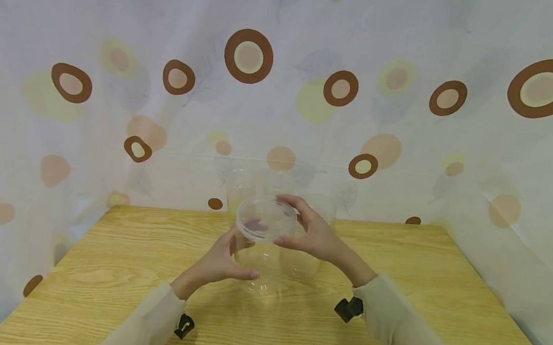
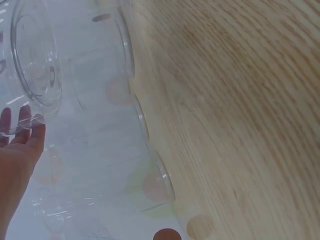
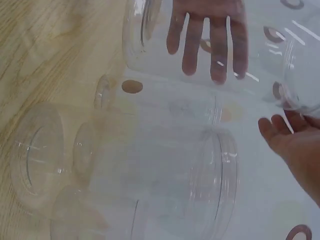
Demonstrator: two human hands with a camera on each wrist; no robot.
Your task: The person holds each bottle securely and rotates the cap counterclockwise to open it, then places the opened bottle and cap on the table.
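Observation:
A clear plastic jar (image 1: pixel 265 264) with a wide round top is held in front of me, its base off the wooden table. My left hand (image 1: pixel 223 259) grips its body, thumb in front and fingers behind; through the wall in the right wrist view, the left hand (image 3: pixel 210 37) has its fingers spread. My right hand (image 1: pixel 315 233) holds the jar's top edge, thumb at the front and fingers at the far side. In the right wrist view, the right hand (image 3: pixel 300 142) touches that rim. Whether the top is a separate lid I cannot tell.
Behind the held jar stand several more clear containers, among them a large jar (image 1: pixel 301 266) at right and a taller one (image 1: pixel 239 188) at left. The wooden table (image 1: pixel 392 306) meets a patterned curtain (image 1: pixel 280 114) at the back and sides.

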